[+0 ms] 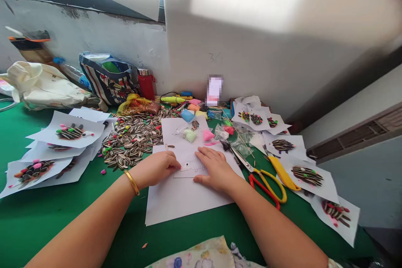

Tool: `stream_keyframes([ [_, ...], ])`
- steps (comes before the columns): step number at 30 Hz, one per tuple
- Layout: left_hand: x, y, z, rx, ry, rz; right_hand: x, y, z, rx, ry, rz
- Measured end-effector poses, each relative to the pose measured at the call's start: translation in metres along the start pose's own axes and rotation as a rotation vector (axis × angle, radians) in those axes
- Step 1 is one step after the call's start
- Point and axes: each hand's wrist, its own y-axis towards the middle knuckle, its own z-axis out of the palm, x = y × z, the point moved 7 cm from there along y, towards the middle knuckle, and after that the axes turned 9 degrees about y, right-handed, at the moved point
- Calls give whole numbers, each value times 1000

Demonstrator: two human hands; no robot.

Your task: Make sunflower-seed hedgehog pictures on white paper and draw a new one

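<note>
A white sheet of paper (185, 201) lies before me, with a hedgehog outline (193, 164) drawn on it; a dark dot marks its eye. My left hand (160, 168), a gold bangle at its wrist, has its fingers pinched together at the snout end of the drawing. Whatever is between those fingertips is too small or hidden to make out. Spread flat across the drawing's right part, my right hand (215, 167) presses on the paper with nothing in it. Beyond my left hand is a heap of striped sunflower seeds (135, 138).
Scissors (256, 171) and a yellow utility knife (282, 173) lie right of my right hand. Seed-decorated sheets (75, 132) are stacked at left; more seed pictures (309, 174) line the right. Bagged coloured clay (190, 135), a red bottle (146, 85) and a phone (214, 91) are farther back.
</note>
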Motion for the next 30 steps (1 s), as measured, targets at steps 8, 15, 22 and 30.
stream_keyframes([
  [8, -1, -2, 0, 45, 42, -18, -1, -1, 1, 0, -20, -7],
  [15, -1, -1, 0, 39, 53, -27, -1, 0, 0, -5, -14, -8],
  [22, -2, -1, 2, 50, 72, 4, 0, 0, 0, 7, -16, 0],
  [30, 0, 0, -4, -72, 64, -29, -2, 0, 0, -6, 4, -26],
])
